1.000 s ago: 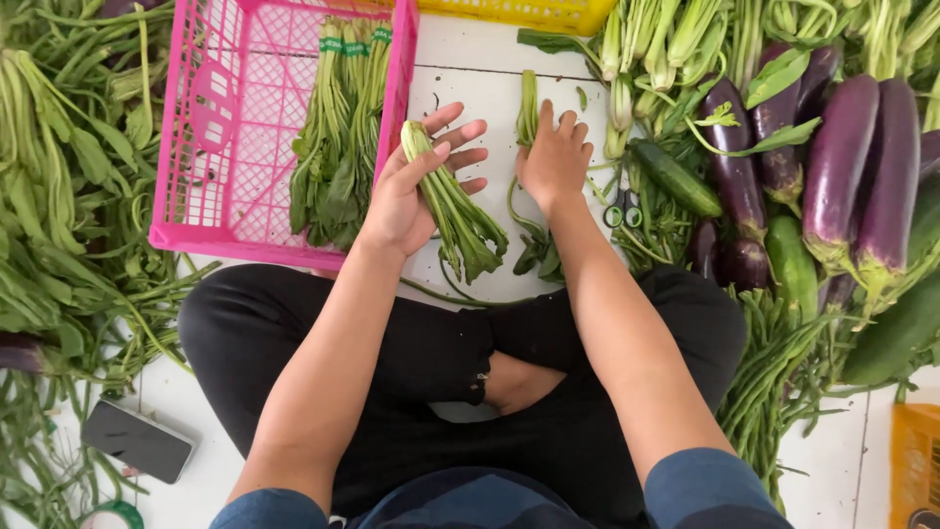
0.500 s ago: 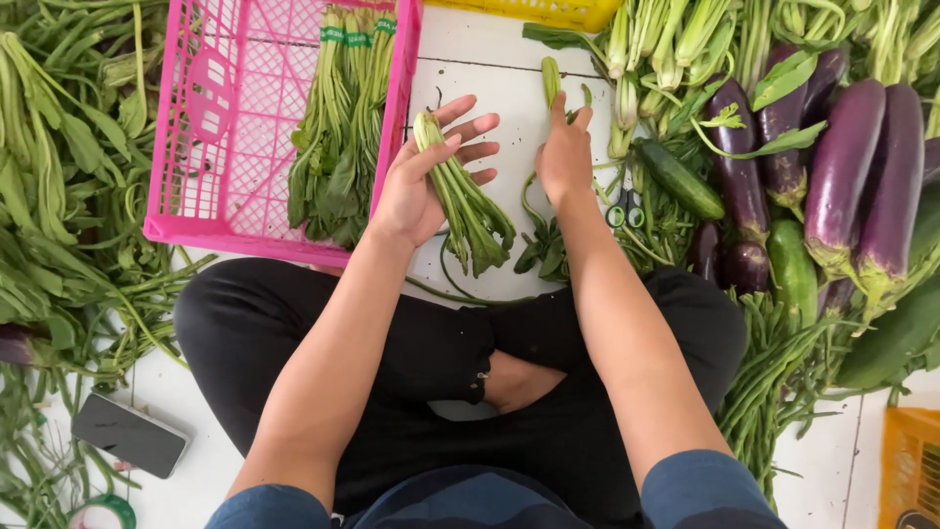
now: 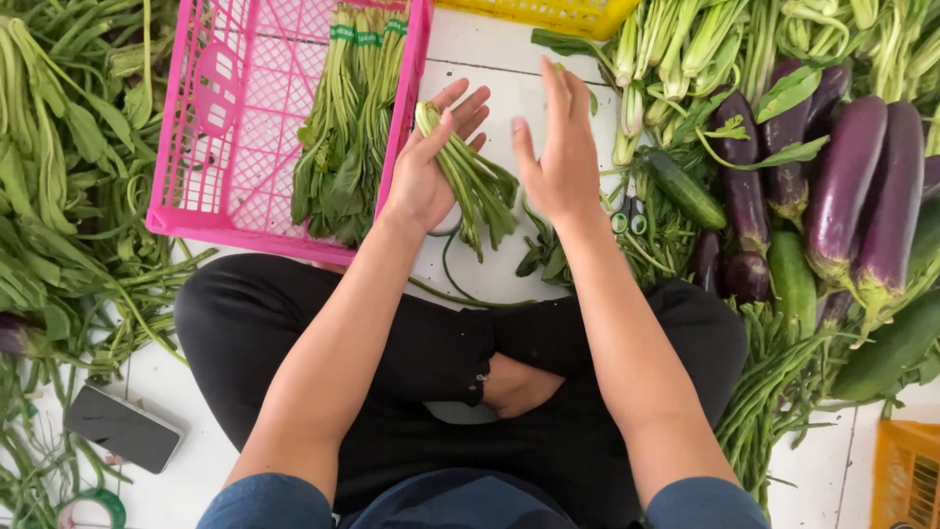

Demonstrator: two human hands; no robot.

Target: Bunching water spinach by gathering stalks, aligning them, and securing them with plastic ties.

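Head view: left hand [image 3: 426, 171] half-closed, fingers spread, gripping a small bunch of leafy greens [image 3: 477, 186] by the stems, just beside the right wall of the pink crate [image 3: 211, 127]. Right hand [image 3: 558, 157] open and empty, fingers straight, near the bunch without touching. Tied green bundles [image 3: 348, 118] inside the crate; purple eggplants [image 3: 852, 186] well apart at right; phone [image 3: 122, 427] on white floor.

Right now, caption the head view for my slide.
Left hand cradles a leafy green bunch beside a pink crate; right hand open.
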